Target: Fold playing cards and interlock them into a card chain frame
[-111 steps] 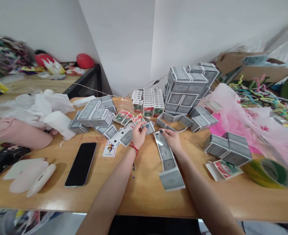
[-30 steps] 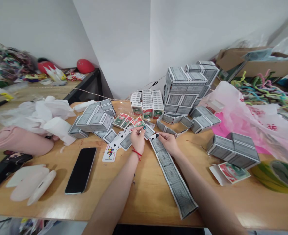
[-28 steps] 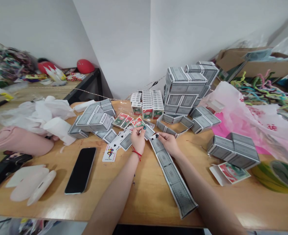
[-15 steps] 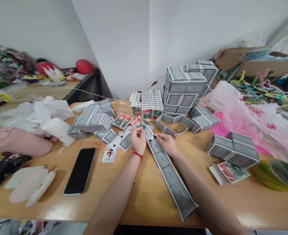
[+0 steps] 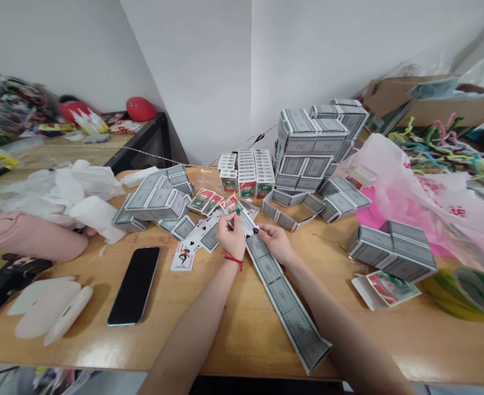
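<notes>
Card strip (image 5: 283, 299) pinched near the surface's (image 5: 245, 321) middle
Its long, flat band of grey-patterned paper backs reaches the glossy wooden near edge; the left hand (image 5: 231, 237) and right hand (image 5: 273, 242), fingers curled, pinch its far end.

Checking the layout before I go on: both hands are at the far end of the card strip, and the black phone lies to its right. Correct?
Not quite: the head view shows the black phone lying to the left of the card strip, not its right. The left hand and right hand are indeed at the strip's far end.
</notes>
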The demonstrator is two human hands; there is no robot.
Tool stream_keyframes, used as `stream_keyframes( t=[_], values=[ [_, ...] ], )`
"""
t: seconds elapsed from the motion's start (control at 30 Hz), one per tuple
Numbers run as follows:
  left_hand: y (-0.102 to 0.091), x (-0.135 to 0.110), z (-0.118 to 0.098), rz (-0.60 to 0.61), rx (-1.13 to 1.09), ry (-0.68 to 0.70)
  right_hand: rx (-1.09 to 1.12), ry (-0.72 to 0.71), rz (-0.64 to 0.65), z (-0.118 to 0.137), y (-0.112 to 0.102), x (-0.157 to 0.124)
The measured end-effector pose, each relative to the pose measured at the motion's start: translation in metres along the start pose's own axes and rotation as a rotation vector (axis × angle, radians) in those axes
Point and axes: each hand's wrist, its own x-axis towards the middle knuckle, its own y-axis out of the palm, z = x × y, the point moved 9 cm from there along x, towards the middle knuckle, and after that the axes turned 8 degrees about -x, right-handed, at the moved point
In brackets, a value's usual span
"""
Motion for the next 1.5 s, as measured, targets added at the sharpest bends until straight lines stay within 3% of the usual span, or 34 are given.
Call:
stream_keyframes(
  t=[0.37,0.53,0.83,1.03,1.1,1.2,1.3,1.37,1.5],
  values=[
    [0.004,-0.002,0.007,0.037,-0.010,-0.017,-0.015,-0.026,0.059,0.001,0.011,0.000],
    [0.014,-0.003,0.012,0.132,-0.055,-0.064,0.070,-0.010,0.055,0.003,0.011,0.001],
    [0.034,-0.004,0.025,0.368,-0.222,-0.233,0.100,0.070,-0.120,-0.008,-0.011,0.000],
    [0.046,-0.006,0.018,0.556,-0.214,-0.153,0.105,0.062,-0.140,-0.007,-0.018,0.003],
    [0.047,-0.006,0.019,0.584,-0.221,-0.154,0.117,0.069,-0.112,-0.005,-0.017,0.002],
    [0.042,-0.002,0.026,0.503,-0.255,-0.210,0.146,0.119,-0.004,-0.003,-0.009,-0.003],
    [0.033,0.004,0.031,0.386,-0.277,-0.251,0.257,0.234,0.283,-0.002,0.018,-0.016],
    [0.029,0.007,0.030,0.346,-0.275,-0.240,0.323,0.271,0.400,0.001,0.031,-0.025],
    [0.030,0.009,0.023,0.387,-0.281,-0.212,0.323,0.278,0.445,0.002,0.039,-0.030]
  ],
)
